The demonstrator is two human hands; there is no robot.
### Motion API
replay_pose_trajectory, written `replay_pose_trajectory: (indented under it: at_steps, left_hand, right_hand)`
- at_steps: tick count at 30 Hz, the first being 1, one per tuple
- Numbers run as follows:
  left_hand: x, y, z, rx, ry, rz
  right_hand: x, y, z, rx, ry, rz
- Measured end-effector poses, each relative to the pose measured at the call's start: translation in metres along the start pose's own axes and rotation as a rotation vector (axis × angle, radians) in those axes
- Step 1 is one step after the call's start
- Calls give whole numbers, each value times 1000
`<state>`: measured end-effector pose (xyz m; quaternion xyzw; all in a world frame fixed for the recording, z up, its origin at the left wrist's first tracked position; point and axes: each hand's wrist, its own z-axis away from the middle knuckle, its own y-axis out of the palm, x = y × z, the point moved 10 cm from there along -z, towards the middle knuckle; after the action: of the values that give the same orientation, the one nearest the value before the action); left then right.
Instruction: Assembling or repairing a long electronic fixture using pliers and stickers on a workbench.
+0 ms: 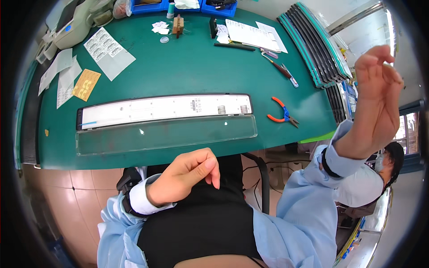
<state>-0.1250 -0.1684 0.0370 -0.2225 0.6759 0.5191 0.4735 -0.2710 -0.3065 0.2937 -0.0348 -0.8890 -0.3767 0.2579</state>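
My left hand (183, 176) hovers in front of the table's near edge. Its fingers are curled in and the thumb lies along the index finger; nothing shows in it. Raised high at the right, my right hand (379, 87) has bent, partly spread fingers and appears to hold nothing. On the table, nearest to my left hand, lies a long shallow case with a dark rim and white inside (165, 109). Its clear lid (170, 136) is folded open toward me. Small coiled springs (221, 109) and a thin blue strip (87, 123) rest inside. Orange-handled pliers (281, 111) lie right of the case.
The green table (156, 76) bears label sheets (108, 51), a tan card (86, 85), a wooden block (177, 26), papers (252, 35) and hand tools (283, 70). A stack of dark trays (313, 44) stands at the right. A label printer (73, 27) is far left; another person (364, 183) sits at right.
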Motion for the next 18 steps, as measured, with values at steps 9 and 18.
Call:
replay_pose_trajectory:
  at_steps: [9, 18]
  left_hand:
    - [-71, 4, -3, -369, 467, -810]
    - [-44, 21, -28, -103, 390, -421]
  right_hand:
    - [-17, 43, 6, 117, -6, 11]
    - [-56, 52, 14, 237, 57, 80]
